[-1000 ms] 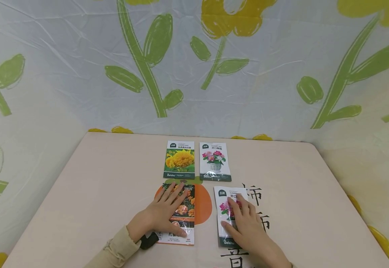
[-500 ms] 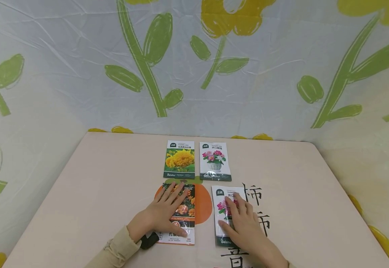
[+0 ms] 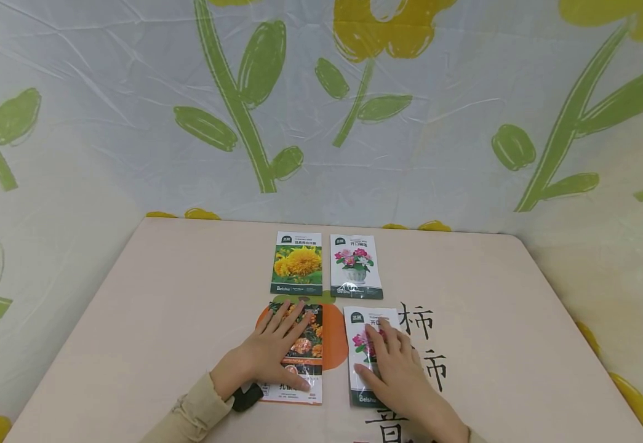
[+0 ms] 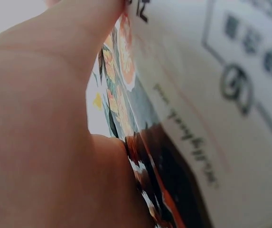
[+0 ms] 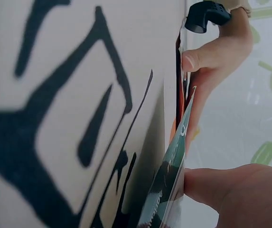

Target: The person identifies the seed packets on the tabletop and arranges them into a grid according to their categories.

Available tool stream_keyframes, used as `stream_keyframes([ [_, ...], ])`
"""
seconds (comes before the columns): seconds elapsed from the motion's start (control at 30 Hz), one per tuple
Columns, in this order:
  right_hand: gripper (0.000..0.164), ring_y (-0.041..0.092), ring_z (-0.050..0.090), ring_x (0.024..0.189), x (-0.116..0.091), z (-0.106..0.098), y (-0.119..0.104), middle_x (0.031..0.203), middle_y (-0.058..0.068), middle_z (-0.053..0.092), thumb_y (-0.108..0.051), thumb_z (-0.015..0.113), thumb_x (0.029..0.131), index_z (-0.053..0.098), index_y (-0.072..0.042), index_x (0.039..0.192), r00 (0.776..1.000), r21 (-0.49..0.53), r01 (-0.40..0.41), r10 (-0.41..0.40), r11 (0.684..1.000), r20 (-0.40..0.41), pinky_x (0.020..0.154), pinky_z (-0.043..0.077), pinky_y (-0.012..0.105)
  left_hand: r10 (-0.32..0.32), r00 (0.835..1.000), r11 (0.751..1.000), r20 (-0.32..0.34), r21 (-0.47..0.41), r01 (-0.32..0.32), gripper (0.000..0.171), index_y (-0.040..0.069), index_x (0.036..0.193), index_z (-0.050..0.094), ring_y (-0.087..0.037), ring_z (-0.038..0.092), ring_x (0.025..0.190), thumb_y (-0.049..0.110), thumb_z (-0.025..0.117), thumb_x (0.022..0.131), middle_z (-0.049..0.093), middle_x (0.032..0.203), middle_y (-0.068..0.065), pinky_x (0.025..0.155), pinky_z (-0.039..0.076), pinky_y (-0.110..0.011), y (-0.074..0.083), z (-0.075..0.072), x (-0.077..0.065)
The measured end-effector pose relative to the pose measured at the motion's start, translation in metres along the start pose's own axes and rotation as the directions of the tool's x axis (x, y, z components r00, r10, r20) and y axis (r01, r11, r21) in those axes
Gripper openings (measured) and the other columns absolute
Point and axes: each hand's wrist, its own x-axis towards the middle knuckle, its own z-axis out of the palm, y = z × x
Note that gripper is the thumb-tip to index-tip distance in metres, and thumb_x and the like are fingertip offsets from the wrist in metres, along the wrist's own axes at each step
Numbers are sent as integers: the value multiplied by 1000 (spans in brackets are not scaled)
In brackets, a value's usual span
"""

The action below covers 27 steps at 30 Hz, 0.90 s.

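Observation:
My left hand (image 3: 271,352) rests with spread, straight fingers on an orange-flower seed packet (image 3: 312,363) at the near left. Over a pink-flower seed packet (image 3: 359,363) at the near right lies my right hand (image 3: 401,372), fingers extended and touching its front. In the right wrist view this packet (image 5: 166,190) is seen edge-on, with the thumb (image 5: 204,187) against its face. Behind them lie a yellow-flower seed packet (image 3: 297,264) and a second pink-flower packet (image 3: 356,267), side by side. The left wrist view shows the orange-flower packet (image 4: 183,118) close up, partly hidden by the hand.
The pale table cover (image 3: 177,295) bears a printed orange persimmon (image 3: 335,341) and black characters (image 3: 423,323). A black wrist device (image 3: 246,397) sits under the left wrist. A flower-patterned cloth (image 3: 426,147) hangs behind the table's far edge.
My right hand has slid left with the near pink-flower packet under it, bringing it closer to the orange-flower packet. The left hand and the two far packets have stayed put.

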Motion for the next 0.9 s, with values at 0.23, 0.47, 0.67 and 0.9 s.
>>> stream_keyframes([
  [0.23, 74, 47, 29, 135, 2, 3, -5, 159, 22, 24, -43, 67, 92, 39, -8, 151, 1000, 5, 15, -15, 1000, -8, 103, 30, 72, -23, 1000, 1000, 11, 13, 23, 124, 19, 162, 5, -33, -12, 151, 82, 62, 72, -8, 167, -6, 118, 3, -61, 3, -3, 0],
  [0.47, 73, 46, 30, 134, 2, 3, -9, 157, 22, 26, -43, 68, 92, 40, -8, 150, 1000, 14, 19, -19, 1000, -11, 102, 32, 71, -5, 1000, 1000, -10, 22, 5, 126, 20, 161, 2, -32, -14, 151, 86, 59, 70, -10, 167, -4, 117, 2, -61, -2, 5, 2],
  [0.67, 71, 46, 30, 134, 3, 5, -11, 157, 23, 27, -42, 67, 92, 41, -10, 150, 999, 15, 26, -25, 1000, -23, 100, 33, 70, 2, 1000, 999, -22, 38, -2, 127, 22, 161, 0, -31, -15, 151, 90, 53, 69, -12, 166, -3, 117, 3, -62, -5, 10, 3],
  [0.9, 72, 46, 29, 135, 5, 8, -14, 158, 22, 27, -43, 68, 91, 41, -13, 151, 1000, 1, 11, -11, 1000, -23, 101, 33, 68, -6, 1000, 999, -5, 34, 7, 126, 19, 161, 3, -33, -13, 151, 87, 57, 70, -10, 167, -5, 117, 2, -62, -2, 5, 2],
])
